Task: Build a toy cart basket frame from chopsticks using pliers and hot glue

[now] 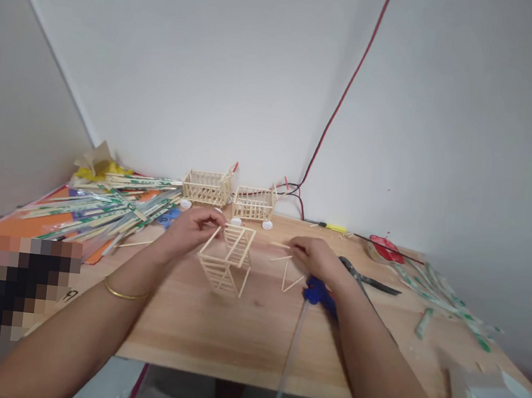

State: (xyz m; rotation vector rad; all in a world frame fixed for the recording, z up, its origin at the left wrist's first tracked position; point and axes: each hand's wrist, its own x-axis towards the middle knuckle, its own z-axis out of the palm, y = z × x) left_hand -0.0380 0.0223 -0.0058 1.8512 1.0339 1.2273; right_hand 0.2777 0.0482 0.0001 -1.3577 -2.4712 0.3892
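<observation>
My left hand point(192, 228) is closed on the far left edge of a small open frame point(226, 261) built from thin wooden sticks, which sits tilted above the wooden table. Between the fingertips of my right hand point(313, 254) is a short wooden stick point(280, 245) pointing left. Just below that hand lie a loose stick point(281, 258) and a small V of joined sticks point(291, 283). A blue glue gun point(317, 292) rests partly under my right forearm, with a long clear glue stick point(292, 357) reaching past the table's front edge.
Two miniature stick carts point(207, 188) with white wheels stand by the wall. Packaged chopsticks point(122, 206) pile up at left. Black-handled scissors point(371, 280), a red dish point(387, 250) and torn wrappers point(449, 304) lie at right. A yellow marker point(335, 228) is at the back.
</observation>
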